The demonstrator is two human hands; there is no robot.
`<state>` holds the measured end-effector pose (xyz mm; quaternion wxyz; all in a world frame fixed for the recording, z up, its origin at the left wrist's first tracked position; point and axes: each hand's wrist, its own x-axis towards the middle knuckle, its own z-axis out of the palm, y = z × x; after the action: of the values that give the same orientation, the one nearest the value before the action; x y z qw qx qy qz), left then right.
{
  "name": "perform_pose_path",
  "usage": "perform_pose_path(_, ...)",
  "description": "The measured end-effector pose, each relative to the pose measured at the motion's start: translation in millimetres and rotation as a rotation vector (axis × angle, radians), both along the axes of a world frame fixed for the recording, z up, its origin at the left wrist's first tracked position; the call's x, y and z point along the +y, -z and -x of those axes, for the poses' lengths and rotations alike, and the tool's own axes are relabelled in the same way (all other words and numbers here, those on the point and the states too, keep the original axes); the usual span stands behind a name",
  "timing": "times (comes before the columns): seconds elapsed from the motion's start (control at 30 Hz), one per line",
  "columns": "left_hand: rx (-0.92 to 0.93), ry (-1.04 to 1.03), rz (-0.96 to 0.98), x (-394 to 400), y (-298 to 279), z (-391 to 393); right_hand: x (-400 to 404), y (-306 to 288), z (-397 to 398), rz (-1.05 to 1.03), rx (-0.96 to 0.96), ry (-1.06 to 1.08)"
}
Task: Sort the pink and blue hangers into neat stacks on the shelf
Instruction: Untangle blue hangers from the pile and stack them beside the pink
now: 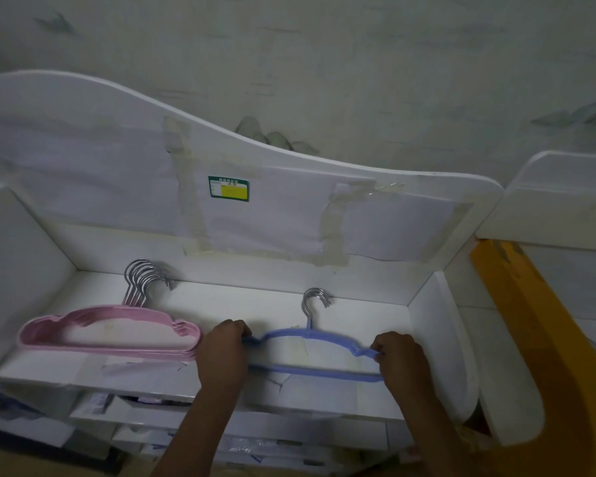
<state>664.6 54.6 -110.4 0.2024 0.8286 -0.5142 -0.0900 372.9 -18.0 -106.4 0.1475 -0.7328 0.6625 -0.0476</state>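
The pink hangers (109,333) lie as one stack toward the left end of the shelf (221,297), bodies nested one on another and their metal hooks (145,280) fanned together against the back wall. That stack looks tidy, though its right tips are slightly stepped, so I judge the pink side largely done.

The blue hangers (310,352) lie toward the right end of the shelf, well apart from the right wall and just beside the pink stack. At least two chrome hooks (315,299) show close together at the back, so this pile is thin; the exact count cannot be read.

The left hand (226,346) has its grip closed on the left tip of the blue pile, fingers curled over it. The right hand (398,352) pinches the right tip the same way. Both hands hold the ends as if squaring the blue bodies over each other.

What is left, by my reckoning: settle the blue pile flat with hooks aligned. A blue line at the far right edge of the view, past the yellow panel (516,304), may be another hanger, but it is too cut off to tell.
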Motion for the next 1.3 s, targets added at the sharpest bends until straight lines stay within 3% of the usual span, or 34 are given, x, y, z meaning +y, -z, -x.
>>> perform_pose_path(0.27, 0.075, 0.081, -0.055, -7, 9, -10, 5, 13, -4, 0.016, -0.059, -0.043)
perform_pose_path(0.53, 0.041, 0.110, -0.149, -17, 7, -13, -6, 16, -5, -0.019, 0.014, -0.067)
perform_pose_path(0.67, -0.034, 0.197, -0.140, -18, 16, -16, -9, 23, -6, 0.007, -0.040, -0.078)
perform_pose_path(1.03, -0.032, 0.160, -0.148, -17, 16, -15, -7, 24, -3, 0.002, -0.082, -0.062)
perform_pose_path(1.3, 0.270, 0.179, -0.050, 0, 4, -19, 19, 10, 13, -0.031, -0.363, -0.053)
